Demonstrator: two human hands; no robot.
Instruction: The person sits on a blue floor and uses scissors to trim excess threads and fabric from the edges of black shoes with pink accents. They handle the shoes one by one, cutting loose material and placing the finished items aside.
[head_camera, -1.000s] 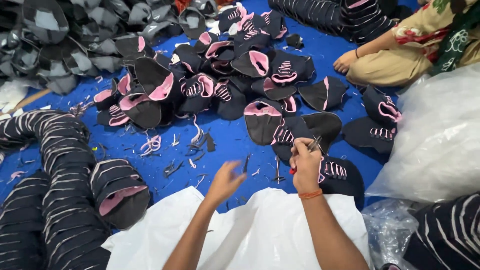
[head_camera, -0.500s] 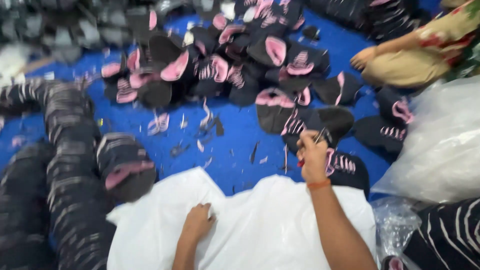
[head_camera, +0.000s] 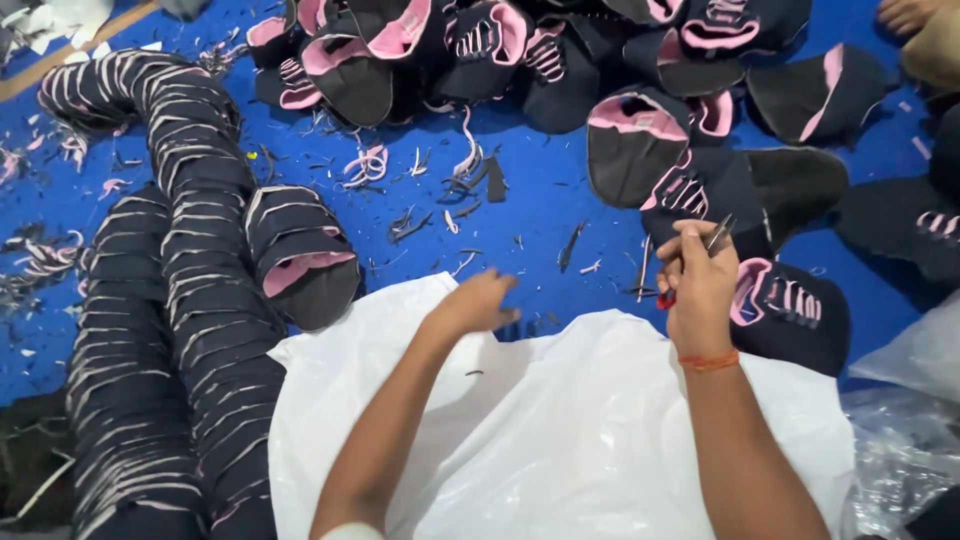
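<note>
Gripping small metal thread snips with a red handle (head_camera: 700, 262), the right hand (head_camera: 703, 292) keeps its fingers clamped, above a black-and-pink cap piece (head_camera: 790, 318) on the blue floor (head_camera: 540, 190). The left hand (head_camera: 472, 305) hovers over the white plastic sheet (head_camera: 560, 440), fingers loosely together, empty.

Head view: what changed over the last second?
The left hand pulled back from over the blue floor to the white plastic sheet, palm down, holding nothing. The right hand still grips the small snips; the stacked cap pieces stayed put.

Single head-worn view, looking steeply down and forward, close over both forearms; blue floor (head_camera: 560, 200) fills the frame, apparently at sitting height.
</note>
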